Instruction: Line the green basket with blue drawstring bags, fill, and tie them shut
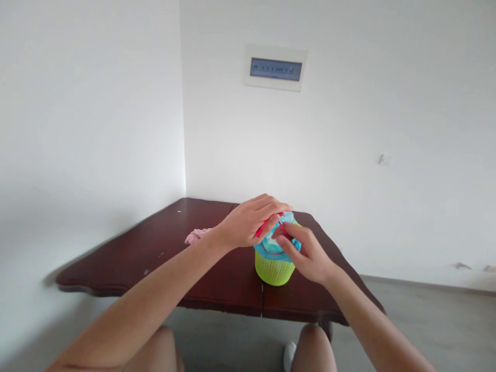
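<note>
A yellow-green plastic wastebasket (274, 271) with perforated sides stands upright on the dark table. Its top is covered by a blue trash bag (268, 253), folded over the rim. My left hand (253, 219) is closed above the basket, with a red drawstring (262, 228) between its fingers and thumb. Over the basket's right side, my right hand (306, 253) pinches another part of the red drawstring near the bag's middle. Both hands partly hide the bag, and the basket's inside cannot be seen.
A pink cloth (197, 235) lies on the dark red-brown table (155, 248), partly behind my left forearm. A seam runs across the tabletop. White walls stand behind and to the left, with a breaker panel (276, 68) and a switch (385, 159). My knees are below the table's front edge.
</note>
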Available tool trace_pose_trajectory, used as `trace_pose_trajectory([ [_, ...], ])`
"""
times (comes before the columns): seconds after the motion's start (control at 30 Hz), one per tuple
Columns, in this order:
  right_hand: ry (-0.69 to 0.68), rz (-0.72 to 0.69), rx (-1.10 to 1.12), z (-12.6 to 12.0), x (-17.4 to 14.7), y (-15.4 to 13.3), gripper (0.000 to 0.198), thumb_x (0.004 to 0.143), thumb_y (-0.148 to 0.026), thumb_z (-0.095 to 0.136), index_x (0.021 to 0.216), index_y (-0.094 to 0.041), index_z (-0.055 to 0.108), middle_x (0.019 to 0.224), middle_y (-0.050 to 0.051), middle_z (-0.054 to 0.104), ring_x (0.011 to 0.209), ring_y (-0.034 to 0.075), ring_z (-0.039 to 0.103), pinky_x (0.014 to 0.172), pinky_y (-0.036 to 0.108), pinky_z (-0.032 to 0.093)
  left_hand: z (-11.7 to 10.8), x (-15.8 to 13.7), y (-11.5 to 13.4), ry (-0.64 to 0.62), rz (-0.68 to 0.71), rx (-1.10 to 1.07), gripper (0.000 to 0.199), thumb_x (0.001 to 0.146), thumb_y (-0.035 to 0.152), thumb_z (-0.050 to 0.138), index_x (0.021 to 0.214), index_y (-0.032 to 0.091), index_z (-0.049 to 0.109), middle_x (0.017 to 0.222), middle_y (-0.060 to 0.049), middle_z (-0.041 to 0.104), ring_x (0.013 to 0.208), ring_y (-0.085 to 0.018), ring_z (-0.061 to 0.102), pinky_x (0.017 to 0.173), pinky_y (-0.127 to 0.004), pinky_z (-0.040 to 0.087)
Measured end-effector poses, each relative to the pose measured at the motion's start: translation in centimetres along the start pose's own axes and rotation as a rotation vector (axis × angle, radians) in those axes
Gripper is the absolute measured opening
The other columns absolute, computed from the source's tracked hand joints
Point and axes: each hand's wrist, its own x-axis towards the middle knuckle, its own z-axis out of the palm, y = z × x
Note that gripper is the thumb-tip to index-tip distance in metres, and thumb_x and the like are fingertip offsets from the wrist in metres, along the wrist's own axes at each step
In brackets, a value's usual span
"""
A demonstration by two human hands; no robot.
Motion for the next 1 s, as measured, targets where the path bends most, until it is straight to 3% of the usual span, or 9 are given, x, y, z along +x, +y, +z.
trace_pose_trajectory([
  [0.07, 0.200, -0.064, 0.020, -0.2, 0.2, -0.5, 0.027, 0.121, -0.049, 0.063, 0.116, -0.024, 0.073, 0.103, 0.004, 0.074, 0.092, 0.020, 0.065, 0.086, 0.036, 0.052, 0.1, -0.2, -0.1, 0.022, 0.035, -0.057, 0.036, 0.126, 0.025, 0.045, 0.157, 0.023, 0.064, 0.129, -0.013, 0.084, 0.115, -0.027, 0.079, 0.104, -0.043, 0.068],
  [0.17, 0.240, -0.071, 0.017, -0.1, 0.7, -0.7, 0.028, 0.116, -0.042, 0.073, 0.140, -0.026, 0.071, 0.127, 0.007, 0.079, 0.112, 0.023, 0.072, 0.101, 0.038, 0.057, 0.0, -0.4, -0.4, -0.008, 0.118, -0.015, 0.037, 0.125, 0.025, 0.048, 0.159, 0.022, 0.062, 0.130, -0.015, 0.083, 0.118, -0.028, 0.079, 0.107, -0.046, 0.068],
  [0.27, 0.250, -0.064, -0.015, 0.7, 1.1, -0.4, 0.012, 0.116, -0.037, 0.072, 0.117, -0.025, 0.074, 0.107, 0.004, 0.077, 0.098, 0.021, 0.071, 0.091, 0.036, 0.056, -0.2, -0.6, -0.6, -0.065, 0.192, 0.106, 0.035, 0.123, 0.024, 0.050, 0.156, 0.021, 0.061, 0.126, -0.015, 0.083, 0.116, -0.029, 0.080, 0.107, -0.047, 0.069],
  [0.33, 0.318, -0.113, -0.031, 1.1, 1.0, -0.1, 0.022, 0.120, -0.034, 0.066, 0.100, -0.025, 0.069, 0.094, 0.002, 0.071, 0.087, 0.019, 0.066, 0.083, 0.035, 0.054, -0.4, -0.7, -0.7, -0.052, 0.181, 0.168, 0.035, 0.122, 0.021, 0.051, 0.155, 0.020, 0.062, 0.126, -0.015, 0.083, 0.116, -0.029, 0.080, 0.106, -0.047, 0.070],
  [0.5, 0.191, -0.235, -0.306, 0.7, 0.2, -0.1, 0.020, 0.119, -0.032, 0.065, 0.101, -0.025, 0.071, 0.104, 0.007, 0.074, 0.096, 0.025, 0.066, 0.090, 0.043, 0.053, -0.4, -1.1, -0.5, 0.045, 0.087, 0.086, 0.045, 0.123, 0.021, 0.047, 0.165, 0.022, 0.060, 0.135, -0.016, 0.084, 0.125, -0.029, 0.081, 0.108, -0.047, 0.071],
  [0.67, 0.250, -0.110, -0.046, 0.6, -0.1, -0.1, 0.034, 0.118, -0.058, 0.066, 0.120, -0.027, 0.080, 0.117, 0.010, 0.078, 0.106, 0.027, 0.071, 0.094, 0.044, 0.059, 0.6, -0.9, 0.4, -0.018, 0.140, -0.091, 0.055, 0.128, 0.030, 0.042, 0.182, 0.022, 0.049, 0.160, -0.018, 0.078, 0.148, -0.027, 0.076, 0.129, -0.049, 0.063],
  [0.83, 0.290, 0.122, 0.407, 1.4, 0.1, 0.6, 0.052, 0.101, -0.079, 0.085, 0.101, -0.027, 0.085, 0.095, 0.005, 0.083, 0.085, 0.023, 0.073, 0.076, 0.034, 0.061, 1.7, -0.7, 0.8, -0.042, 0.137, -0.150, 0.063, 0.131, 0.045, 0.032, 0.190, 0.025, 0.038, 0.181, -0.015, 0.062, 0.177, -0.025, 0.048, 0.149, -0.050, 0.039],
  [0.9, 0.363, 0.199, 0.467, 0.8, 0.5, 1.4, 0.058, 0.100, -0.084, 0.083, 0.097, -0.026, 0.085, 0.087, 0.004, 0.080, 0.077, 0.020, 0.068, 0.071, 0.032, 0.058, 2.0, -1.2, 1.1, -0.016, 0.121, -0.168, 0.062, 0.131, 0.051, 0.026, 0.182, 0.026, 0.051, 0.175, -0.012, 0.069, 0.181, -0.025, 0.042, 0.152, -0.052, 0.033],
  [1.0, 0.518, 0.274, 0.295, -1.0, 1.3, 3.9, 0.066, 0.104, -0.088, 0.073, 0.090, -0.023, 0.080, 0.074, 0.001, 0.068, 0.068, 0.018, 0.056, 0.066, 0.032, 0.048, 2.7, -2.8, 2.1, 0.069, 0.060, -0.292, 0.060, 0.131, 0.054, 0.028, 0.143, 0.026, 0.080, 0.133, -0.008, 0.091, 0.148, -0.025, 0.077, 0.142, -0.048, 0.046],
])
